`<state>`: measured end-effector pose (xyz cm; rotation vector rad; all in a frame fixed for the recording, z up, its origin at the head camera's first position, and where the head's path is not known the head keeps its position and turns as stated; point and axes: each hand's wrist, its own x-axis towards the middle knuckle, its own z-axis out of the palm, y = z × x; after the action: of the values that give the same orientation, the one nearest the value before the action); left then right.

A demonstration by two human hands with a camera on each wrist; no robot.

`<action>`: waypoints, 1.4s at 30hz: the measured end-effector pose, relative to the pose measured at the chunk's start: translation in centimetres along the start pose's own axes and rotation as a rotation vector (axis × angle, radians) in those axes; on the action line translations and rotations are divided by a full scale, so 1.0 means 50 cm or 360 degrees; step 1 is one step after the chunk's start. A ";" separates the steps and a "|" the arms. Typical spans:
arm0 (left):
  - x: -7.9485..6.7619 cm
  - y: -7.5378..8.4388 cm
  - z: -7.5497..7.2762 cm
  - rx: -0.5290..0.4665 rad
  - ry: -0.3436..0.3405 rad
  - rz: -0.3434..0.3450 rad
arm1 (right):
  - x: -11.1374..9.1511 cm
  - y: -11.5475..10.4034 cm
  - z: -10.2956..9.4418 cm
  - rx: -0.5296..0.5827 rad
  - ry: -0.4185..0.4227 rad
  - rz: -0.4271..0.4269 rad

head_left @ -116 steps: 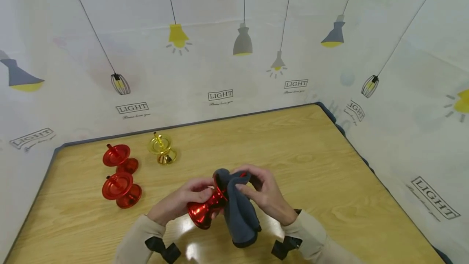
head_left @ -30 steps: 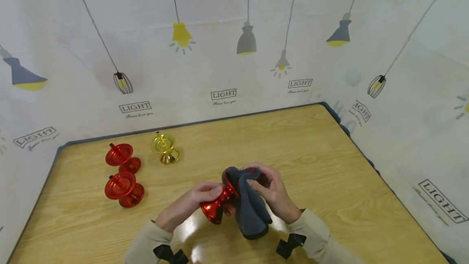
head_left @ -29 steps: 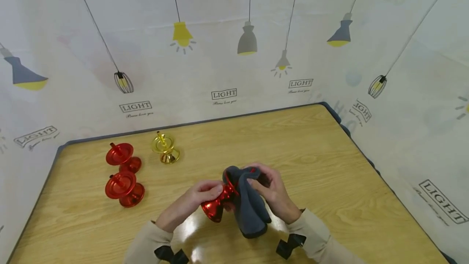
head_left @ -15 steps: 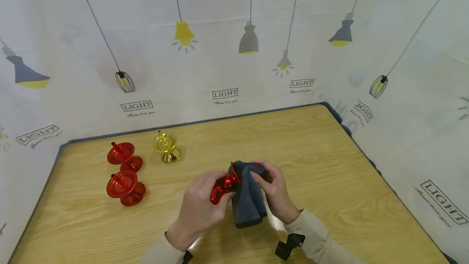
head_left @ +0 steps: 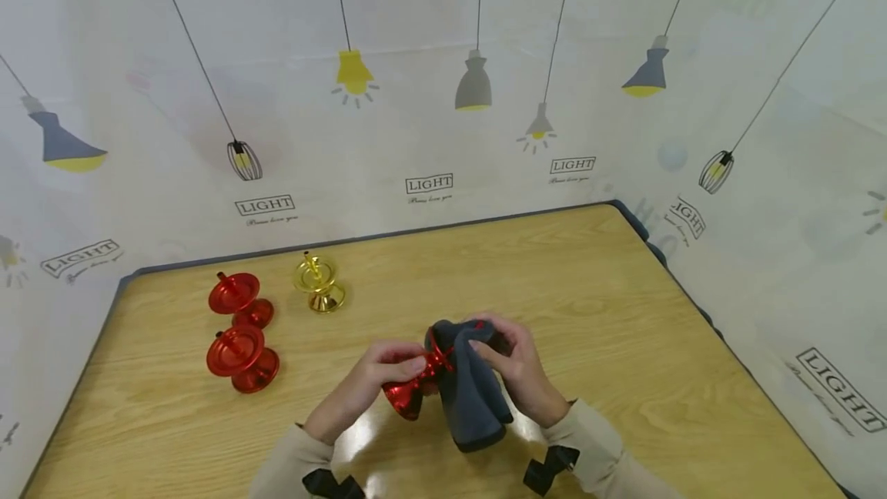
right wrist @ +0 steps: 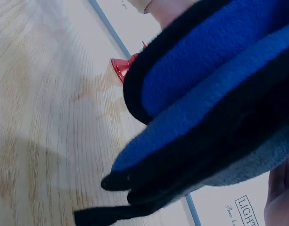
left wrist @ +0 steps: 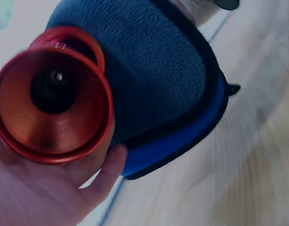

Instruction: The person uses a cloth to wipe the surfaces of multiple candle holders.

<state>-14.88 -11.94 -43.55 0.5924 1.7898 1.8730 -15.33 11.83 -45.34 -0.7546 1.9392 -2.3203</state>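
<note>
A shiny red candle holder (head_left: 404, 400) lies tilted in my left hand (head_left: 360, 390), its flared base toward me and its dish toward the cloth. My left fingers grip the stem. The left wrist view looks into the hollow base (left wrist: 21, 120). A grey-blue cloth (head_left: 474, 403) with dark edging covers part of the dish. My right hand (head_left: 523, 376) pinches the cloth at the dish, where a bit of red shows between the folds. The cloth's loose end hangs below, and its bright blue side (right wrist: 191, 61) fills much of the right wrist view.
On the left of the wooden table (head_left: 589, 314) stand two more red candle holders, one farther back (head_left: 235, 295) and one nearer (head_left: 235, 353). A gold candle holder (head_left: 320, 276) is beside them. A printed white curtain (head_left: 388, 129) encloses the table's back and sides.
Half a second ago my left hand was turned over the base, back upward; now it is turned back, thumb along the stem. The right hand kept its pinch on the cloth throughout.
</note>
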 end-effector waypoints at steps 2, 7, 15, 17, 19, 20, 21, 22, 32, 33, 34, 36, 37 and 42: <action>0.000 -0.005 -0.007 -0.0106 -0.0068 -0.0057 | 0.001 0.001 0.004 0.0003 -0.0016 -0.0009; -0.008 -0.012 0.001 0.0231 0.0192 0.0121 | 0.002 0.004 0.011 -0.0029 0.0086 0.0066; -0.003 -0.036 0.044 0.1748 0.0919 0.1118 | 0.008 -0.003 0.027 0.0031 0.0424 0.0263; 0.000 -0.039 0.047 0.1873 0.1000 0.1209 | 0.009 -0.004 0.030 0.0046 0.0441 0.0282; 0.001 -0.039 0.048 0.1885 0.1027 0.1213 | 0.010 -0.005 0.032 0.0056 0.0432 0.0286; 0.001 -0.038 0.047 0.1864 0.1022 0.1191 | 0.009 -0.004 0.032 0.0055 0.0426 0.0288; 0.000 -0.037 0.046 0.1828 0.1001 0.1163 | 0.009 -0.004 0.031 0.0050 0.0412 0.0286; -0.001 -0.035 0.044 0.1774 0.0966 0.1112 | 0.008 -0.004 0.030 0.0046 0.0393 0.0280; -0.011 -0.027 -0.007 0.0137 0.0094 0.0230 | 0.004 -0.003 0.015 -0.0108 0.0068 0.0085; -0.010 -0.029 -0.011 0.0001 0.0016 0.0188 | 0.005 -0.004 0.015 -0.0110 0.0040 0.0064; -0.010 -0.031 -0.013 -0.0114 -0.0055 0.0163 | 0.006 -0.004 0.015 -0.0104 0.0016 0.0047; -0.010 -0.034 -0.015 -0.0285 -0.0143 0.0103 | 0.007 -0.004 0.015 -0.0093 -0.0021 0.0026; -0.011 -0.034 -0.014 -0.0321 -0.0152 0.0085 | 0.007 -0.004 0.015 -0.0095 -0.0024 0.0028; -0.014 -0.037 0.006 0.0191 0.0248 0.0328 | 0.007 -0.006 0.015 -0.0134 0.0106 0.0110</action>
<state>-14.06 -12.06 -45.34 0.7158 2.0199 2.0051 -15.28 11.08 -44.86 -0.6124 2.0668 -2.2655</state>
